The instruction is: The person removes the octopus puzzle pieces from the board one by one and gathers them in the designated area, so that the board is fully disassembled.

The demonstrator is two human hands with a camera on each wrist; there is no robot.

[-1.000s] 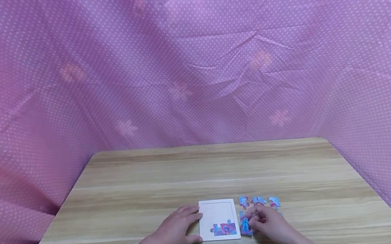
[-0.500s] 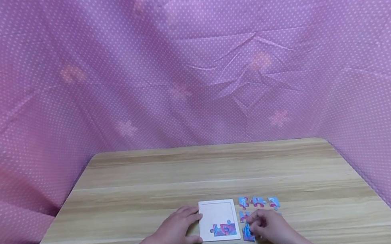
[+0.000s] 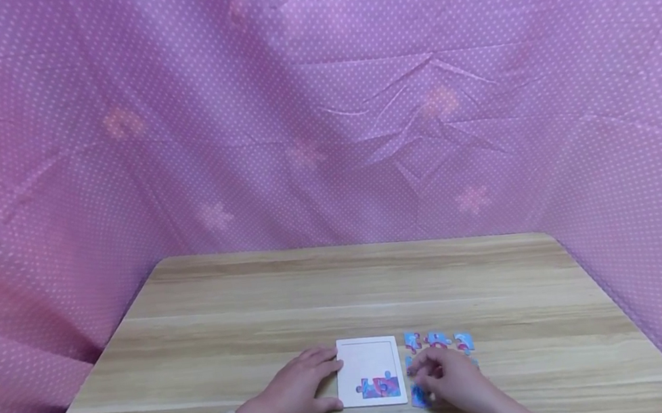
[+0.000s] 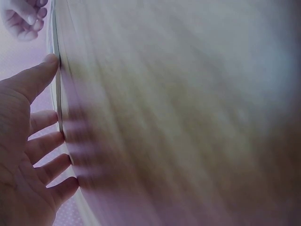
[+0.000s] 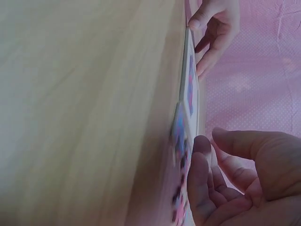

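My left hand (image 3: 295,389) rests at the left edge of a white puzzle board (image 3: 357,359), thumb and fingertips touching it. Two joined jigsaw pieces (image 3: 379,387) in purple, blue and pink lie in the board's lower right. Over the loose pieces right of the board is my right hand (image 3: 453,378), its fingers bent. In the right wrist view, thumb and fingertips show nothing between them. Below its fingertips lies a blue-purple jigsaw piece (image 3: 418,397), partly covered. Another piece (image 3: 409,362) shows only its edge beside the index finger.
More loose jigsaw pieces lie behind the right hand: a left one (image 3: 412,341), a middle one (image 3: 437,339) and a right one (image 3: 464,340). They stand on a wooden table (image 3: 340,287). A pink dotted cloth (image 3: 322,132) hangs around its back and sides.
The blue-purple piece has shifted slightly down and right. My right hand has let go of it, and its fingertips have moved a little away from me. The left hand stays put.
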